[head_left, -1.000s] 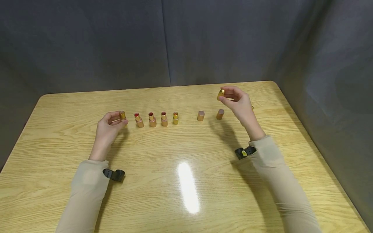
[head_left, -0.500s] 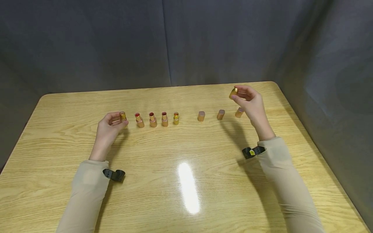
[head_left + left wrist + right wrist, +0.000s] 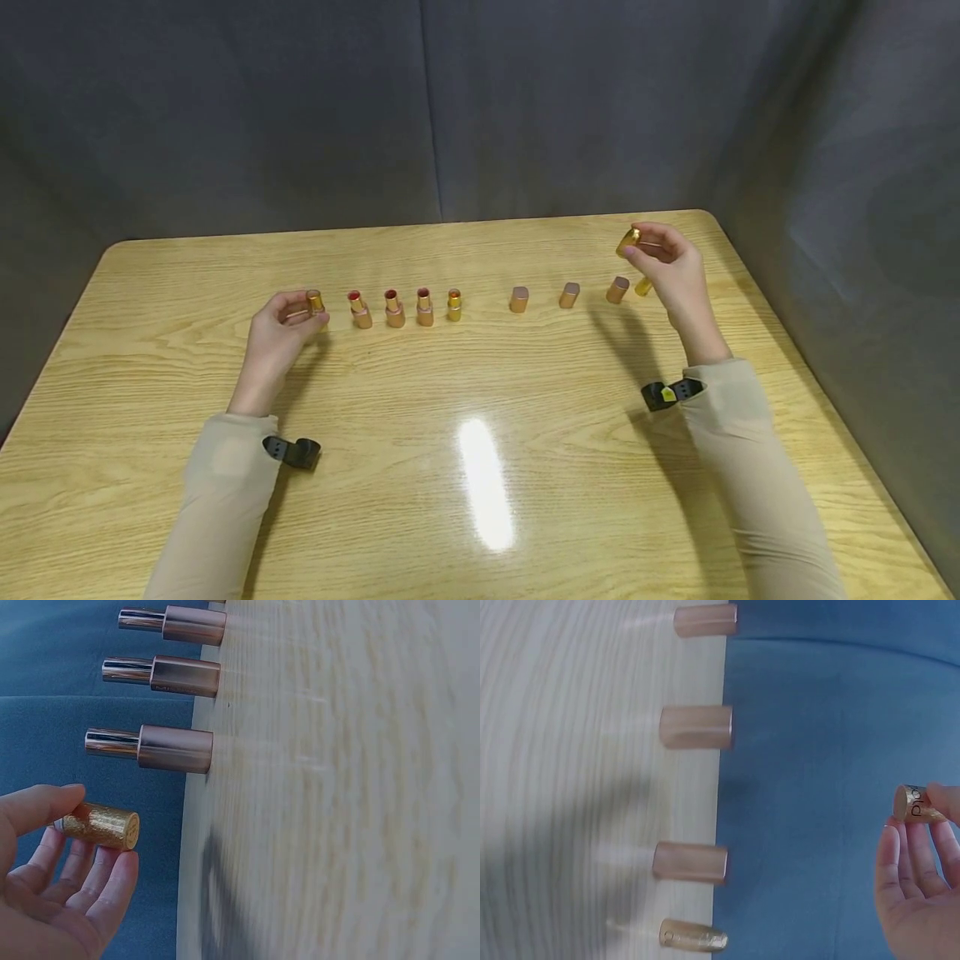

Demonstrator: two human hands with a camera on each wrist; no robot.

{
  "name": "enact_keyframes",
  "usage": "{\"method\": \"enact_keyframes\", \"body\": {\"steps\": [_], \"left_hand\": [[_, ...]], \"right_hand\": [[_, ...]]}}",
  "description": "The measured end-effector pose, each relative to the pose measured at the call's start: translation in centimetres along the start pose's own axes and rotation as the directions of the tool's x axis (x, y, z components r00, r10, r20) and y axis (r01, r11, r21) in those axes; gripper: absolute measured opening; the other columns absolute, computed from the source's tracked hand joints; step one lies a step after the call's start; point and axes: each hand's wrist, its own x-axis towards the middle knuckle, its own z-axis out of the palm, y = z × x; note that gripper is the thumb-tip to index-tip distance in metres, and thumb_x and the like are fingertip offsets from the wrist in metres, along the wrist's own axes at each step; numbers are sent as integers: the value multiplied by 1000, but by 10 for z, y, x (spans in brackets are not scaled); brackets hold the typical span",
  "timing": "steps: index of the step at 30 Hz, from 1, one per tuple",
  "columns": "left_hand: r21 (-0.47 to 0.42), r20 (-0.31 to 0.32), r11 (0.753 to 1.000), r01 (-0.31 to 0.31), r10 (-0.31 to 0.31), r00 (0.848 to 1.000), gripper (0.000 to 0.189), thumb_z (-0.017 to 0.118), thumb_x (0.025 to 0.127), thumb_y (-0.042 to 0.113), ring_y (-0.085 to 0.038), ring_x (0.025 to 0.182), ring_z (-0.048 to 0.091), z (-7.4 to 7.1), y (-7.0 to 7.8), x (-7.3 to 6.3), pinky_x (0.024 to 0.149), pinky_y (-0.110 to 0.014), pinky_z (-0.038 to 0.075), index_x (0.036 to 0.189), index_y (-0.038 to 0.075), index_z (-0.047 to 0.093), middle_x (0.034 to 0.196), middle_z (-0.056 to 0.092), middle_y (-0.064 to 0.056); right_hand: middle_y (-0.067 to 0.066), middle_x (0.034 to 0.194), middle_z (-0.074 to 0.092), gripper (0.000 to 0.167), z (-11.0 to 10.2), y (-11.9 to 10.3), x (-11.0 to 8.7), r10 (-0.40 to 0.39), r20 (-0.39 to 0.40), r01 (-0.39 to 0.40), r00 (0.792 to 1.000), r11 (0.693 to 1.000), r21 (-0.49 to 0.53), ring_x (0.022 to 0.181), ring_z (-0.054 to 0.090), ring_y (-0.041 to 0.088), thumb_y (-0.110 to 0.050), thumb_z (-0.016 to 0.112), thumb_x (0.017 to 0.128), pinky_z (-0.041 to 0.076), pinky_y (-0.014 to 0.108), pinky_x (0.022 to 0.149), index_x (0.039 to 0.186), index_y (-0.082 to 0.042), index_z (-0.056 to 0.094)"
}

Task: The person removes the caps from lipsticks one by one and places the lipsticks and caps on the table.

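At the left end of a row of uncapped lipsticks, my left hand (image 3: 282, 329) pinches a gold lipstick base (image 3: 105, 825), held a little above the table. The nearest neighbour is a rose-gold lipstick (image 3: 361, 311) with a red tip showing. My right hand (image 3: 677, 271) holds a gold lipstick cap (image 3: 628, 242) between thumb and fingers, raised over the right end of the cap row. Lettering shows on this cap (image 3: 913, 804) in the right wrist view. Below it stand a rose-gold cap (image 3: 618, 290) and a second gold cap (image 3: 643, 287), partly hidden by the hand.
Two more rose-gold lipsticks (image 3: 394, 309) and a gold one (image 3: 453, 306) stand along the row. Further right are two rose-gold caps (image 3: 519, 300). The wooden table (image 3: 390, 467) ends at a dark curtain (image 3: 300, 117).
My right hand has moved to the right with the gold cap, uncovering a rose-gold cap and part of a gold cap. My left hand stays almost still.
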Motion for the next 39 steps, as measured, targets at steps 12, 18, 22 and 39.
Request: {"method": "enact_keyframes", "body": {"steps": [12, 18, 22, 39], "left_hand": [[4, 15, 1000, -5, 5, 1000, 52, 59, 95, 20, 0, 100, 50, -2, -6, 3, 77, -4, 45, 139, 1, 41, 131, 48, -8], [7, 32, 1000, -9, 8, 999, 53, 58, 95, 21, -4, 103, 50, -3, -7, 3, 77, -5, 44, 140, 0, 39, 135, 47, -14], [10, 42, 1000, -15, 15, 999, 52, 57, 96, 20, -7, 106, 51, -3, -8, 4, 78, -4, 44, 140, -1, 39, 137, 46, -17], [5, 67, 1000, -16, 16, 998, 51, 56, 97, 17, -25, 124, 48, -1, -10, 8, 81, -5, 43, 141, 0, 37, 140, 44, -18]], "right_hand": [[-18, 92, 64, 24, -19, 14, 4, 36, -43, -32, 998, 996, 80, 88, 60, -5, -7, 69, 86, 48, 5, 75, 101, -25, 64], [-18, 94, 61, 23, -26, 20, 6, 52, -79, -48, 996, 998, 50, 88, 59, -4, -8, 69, 87, 47, 4, 74, 102, -24, 63], [-18, 94, 60, 23, -30, 23, 7, 59, -88, -56, 994, 998, 34, 88, 59, -5, -8, 68, 87, 47, 4, 74, 107, -19, 63], [-18, 92, 57, 21, -42, 40, 13, 110, -178, -118, 978, 992, -34, 85, 57, -5, -9, 68, 88, 47, 4, 73, 104, -21, 63]]}}
